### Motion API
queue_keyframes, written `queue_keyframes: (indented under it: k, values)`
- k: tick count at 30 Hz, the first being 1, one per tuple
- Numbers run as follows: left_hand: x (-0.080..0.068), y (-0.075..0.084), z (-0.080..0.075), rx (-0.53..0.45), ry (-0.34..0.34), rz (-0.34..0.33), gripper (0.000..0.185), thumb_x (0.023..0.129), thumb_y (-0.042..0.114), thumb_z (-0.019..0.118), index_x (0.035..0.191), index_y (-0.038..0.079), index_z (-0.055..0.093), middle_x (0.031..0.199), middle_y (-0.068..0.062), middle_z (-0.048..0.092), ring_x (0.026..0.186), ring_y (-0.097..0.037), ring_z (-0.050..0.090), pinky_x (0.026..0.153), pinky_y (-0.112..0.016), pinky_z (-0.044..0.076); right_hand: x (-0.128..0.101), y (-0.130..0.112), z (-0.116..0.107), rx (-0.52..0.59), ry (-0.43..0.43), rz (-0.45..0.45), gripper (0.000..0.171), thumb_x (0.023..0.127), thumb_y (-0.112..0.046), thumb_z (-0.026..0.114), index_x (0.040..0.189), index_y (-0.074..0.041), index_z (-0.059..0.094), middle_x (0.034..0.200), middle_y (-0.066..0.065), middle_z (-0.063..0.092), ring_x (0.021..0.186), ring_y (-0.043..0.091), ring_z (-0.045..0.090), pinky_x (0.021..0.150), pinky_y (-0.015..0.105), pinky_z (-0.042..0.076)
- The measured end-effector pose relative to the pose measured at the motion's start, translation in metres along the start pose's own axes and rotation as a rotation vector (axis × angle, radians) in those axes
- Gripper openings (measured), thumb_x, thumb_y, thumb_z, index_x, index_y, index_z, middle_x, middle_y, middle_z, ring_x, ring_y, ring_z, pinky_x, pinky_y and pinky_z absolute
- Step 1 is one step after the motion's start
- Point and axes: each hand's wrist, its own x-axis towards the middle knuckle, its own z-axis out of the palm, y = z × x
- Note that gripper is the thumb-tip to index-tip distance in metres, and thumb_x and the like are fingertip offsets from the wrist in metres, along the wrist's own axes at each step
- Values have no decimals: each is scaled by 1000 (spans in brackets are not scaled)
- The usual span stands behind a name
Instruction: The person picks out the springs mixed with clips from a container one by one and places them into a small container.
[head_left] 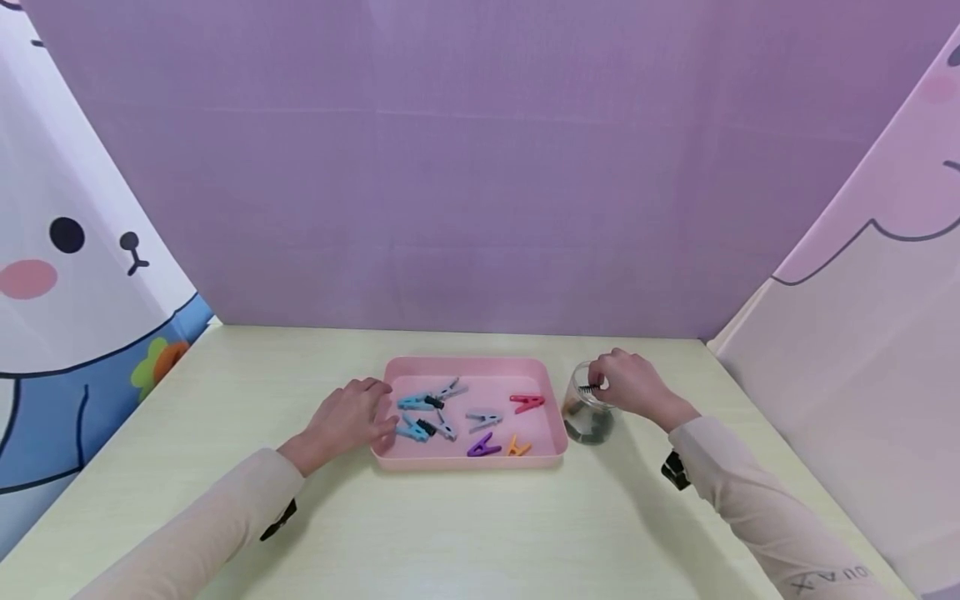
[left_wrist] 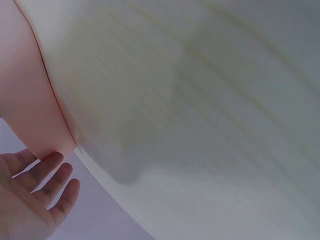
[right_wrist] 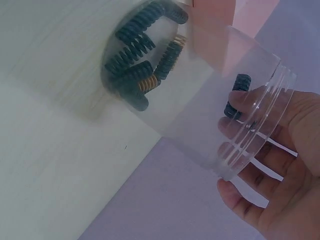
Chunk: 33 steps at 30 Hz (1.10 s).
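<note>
A tray (head_left: pixel 390 462) is set at the middle of the table (head_left: pixel 480 533), with a jar (head_left: pixel 587 417) placed just to its right. Several clips (head_left: pixel 483 418) are scattered in the tray, most toward its left half. Springs (right_wrist: pixel 137 75) are held in the bottom of the jar. The left hand (head_left: pixel 347 419) is laid at the tray's left edge; the right hand (head_left: pixel 633 385) is placed at the jar's mouth, a spring (right_wrist: pixel 236 95) pinched there.

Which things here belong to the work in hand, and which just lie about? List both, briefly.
In hand:
- black spring, pinched by the right hand
- clear jar with springs inside
- pink tray, touched by the left hand

Lying about, probably:
- blue pegs
- grey peg
- red peg
- purple peg
- orange peg
</note>
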Motion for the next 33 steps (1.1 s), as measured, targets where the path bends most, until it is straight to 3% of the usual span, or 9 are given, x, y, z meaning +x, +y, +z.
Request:
queue_keyframes:
  k: [33]
  values:
    - [1, -2, 0, 9, -9, 3, 53, 80, 43, 62, 115, 4, 58, 115, -14, 60, 101, -31, 58, 76, -40, 53, 3, 1, 1, 6, -26, -6, 12, 70, -12, 74, 79, -15, 67, 80, 1, 65, 75, 19, 54, 61, 36, 44]
